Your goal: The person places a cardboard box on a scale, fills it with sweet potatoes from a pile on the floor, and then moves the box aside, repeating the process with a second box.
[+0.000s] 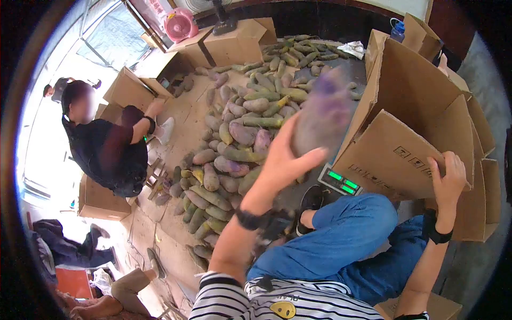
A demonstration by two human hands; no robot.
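My left hand (285,160) is wrapped round a large purple-and-grey radish (326,114), smeared by motion, and holds it in the air left of an open cardboard box (389,152). With my right hand (450,178) I grip the box's near flap at its right edge. The box stands by a scale whose green-lit display (342,182) shows at its lower left; its digits are too small to read. A big heap of green and purplish radishes (245,133) spreads over the floor beyond my left arm. The inside bottom of the box is hidden.
A co-worker in dark clothes (109,152) sits at the left beside open cartons. Other people's legs (133,290) show at the lower left. Cardboard boxes (234,45), a pink fan (180,25) and a blue bottle (398,32) stand at the back.
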